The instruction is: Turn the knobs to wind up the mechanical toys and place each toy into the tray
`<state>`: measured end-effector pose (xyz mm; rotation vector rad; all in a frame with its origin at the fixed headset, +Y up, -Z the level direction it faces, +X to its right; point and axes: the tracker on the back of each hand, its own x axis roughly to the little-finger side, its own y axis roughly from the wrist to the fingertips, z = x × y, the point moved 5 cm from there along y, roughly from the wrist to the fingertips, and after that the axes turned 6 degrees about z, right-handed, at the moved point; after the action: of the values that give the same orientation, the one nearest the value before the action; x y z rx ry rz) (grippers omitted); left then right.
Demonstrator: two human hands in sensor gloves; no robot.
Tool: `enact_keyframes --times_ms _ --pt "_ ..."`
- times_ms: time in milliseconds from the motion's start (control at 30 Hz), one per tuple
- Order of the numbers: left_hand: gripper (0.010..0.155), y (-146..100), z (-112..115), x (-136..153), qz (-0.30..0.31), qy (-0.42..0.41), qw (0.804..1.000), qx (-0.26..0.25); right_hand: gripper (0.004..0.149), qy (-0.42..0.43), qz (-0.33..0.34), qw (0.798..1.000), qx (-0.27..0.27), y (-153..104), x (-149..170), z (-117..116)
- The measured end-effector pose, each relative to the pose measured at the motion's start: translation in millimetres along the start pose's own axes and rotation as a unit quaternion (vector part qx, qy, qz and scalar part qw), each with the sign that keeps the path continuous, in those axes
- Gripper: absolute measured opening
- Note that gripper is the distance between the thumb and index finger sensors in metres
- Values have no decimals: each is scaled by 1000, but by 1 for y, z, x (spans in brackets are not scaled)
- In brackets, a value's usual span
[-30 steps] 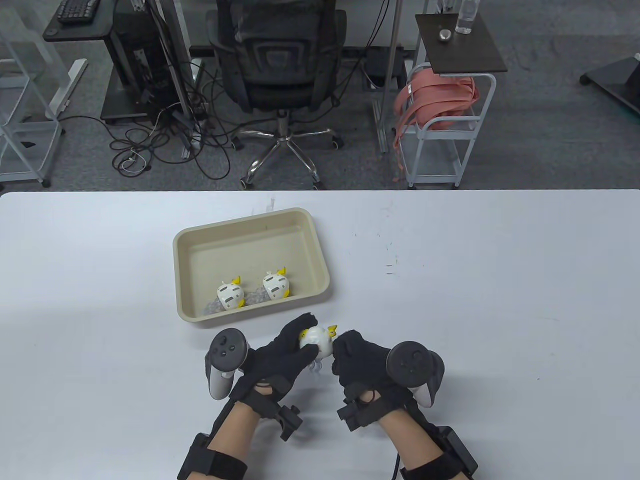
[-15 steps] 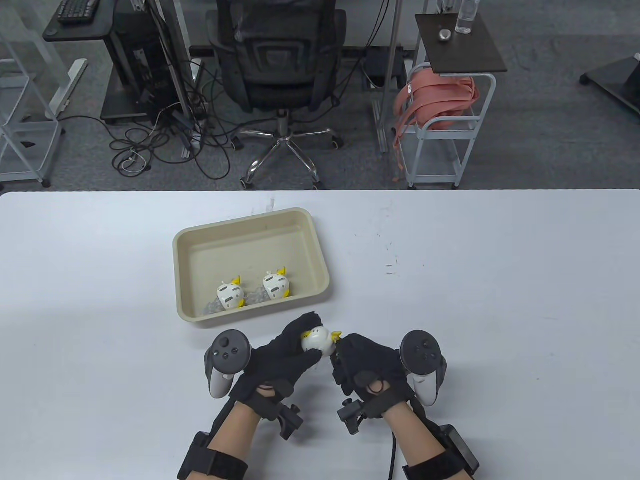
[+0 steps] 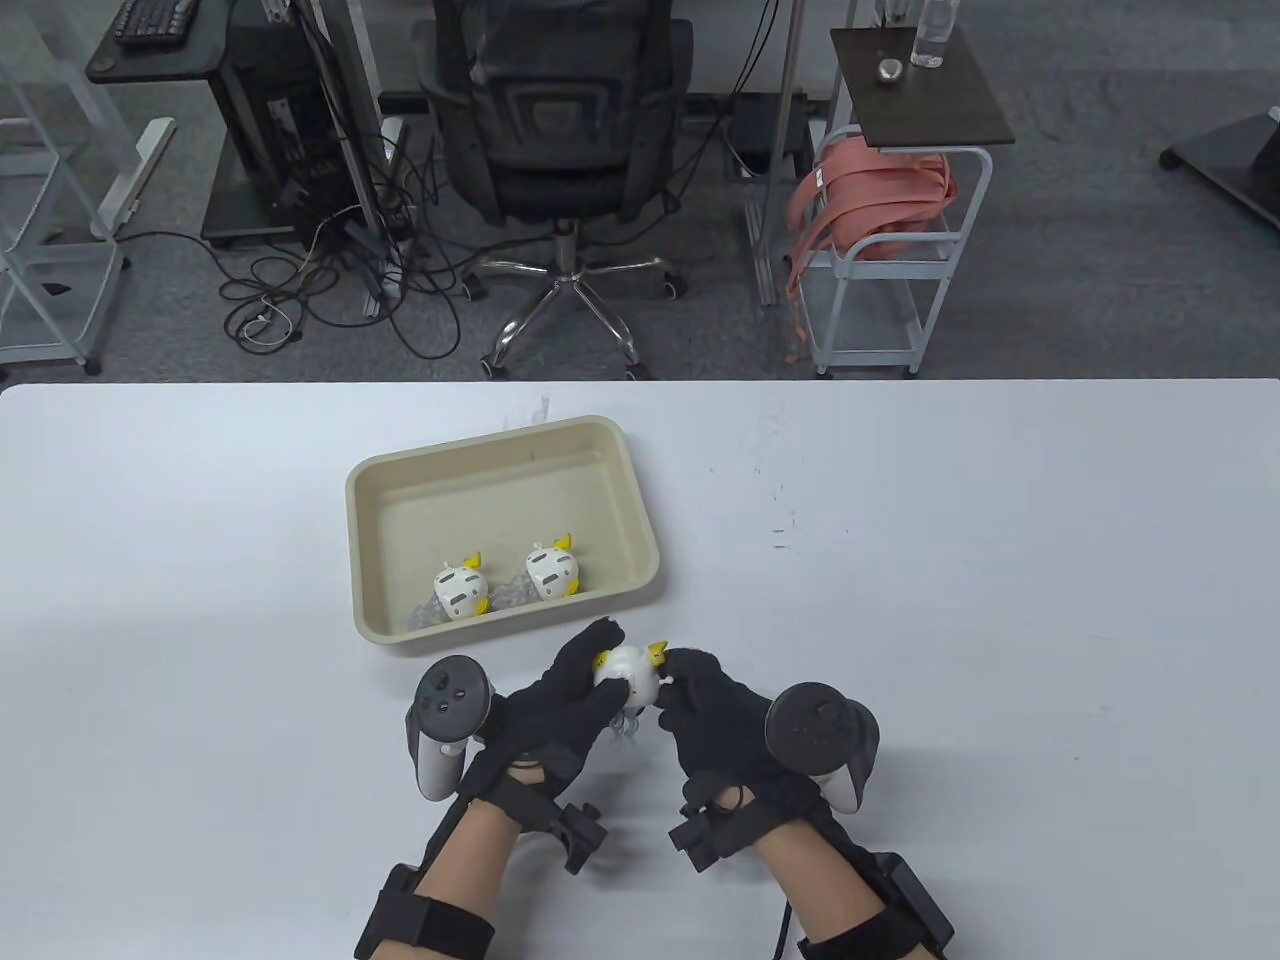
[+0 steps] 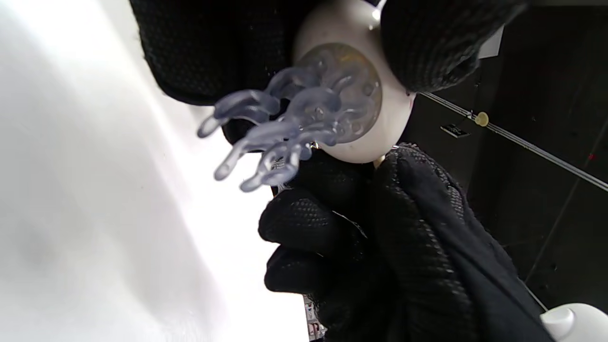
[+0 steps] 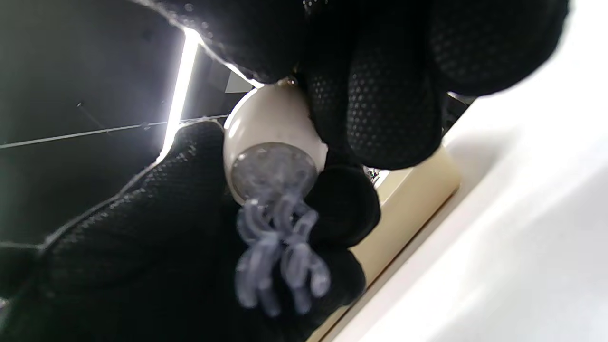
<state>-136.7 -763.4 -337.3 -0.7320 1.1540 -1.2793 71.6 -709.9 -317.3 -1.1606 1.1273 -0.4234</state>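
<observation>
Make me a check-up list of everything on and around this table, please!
Surface: white table, faint small marks right of the tray.
Job's things: beige rectangular tray holds two white-and-yellow wind-up toys near its front wall; third white wind-up toy with clear legs held above the table, just outside the tray.
Clutter: nothing seen.
Hands: left hand grips the third toy; right hand pinches at its side, knob hidden.
Cables: black tangle on the floor.
Surroundings: black office chair, white cart with pink straps, dark side table with clear bottle.
</observation>
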Motion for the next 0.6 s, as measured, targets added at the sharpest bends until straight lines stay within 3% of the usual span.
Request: enact_keyframes --times_ms 233,433,600 --pt "72 2 7 3 -4 -30 999 24 44 -49 35 998 31 -2 -6 10" --pt "71 3 8 -3 13 10 1000 27 43 43 -58 997 37 -2 19 13" --pt "70 3 10 -9 30 25 999 35 43 121 -127 984 19 -5 38 9"
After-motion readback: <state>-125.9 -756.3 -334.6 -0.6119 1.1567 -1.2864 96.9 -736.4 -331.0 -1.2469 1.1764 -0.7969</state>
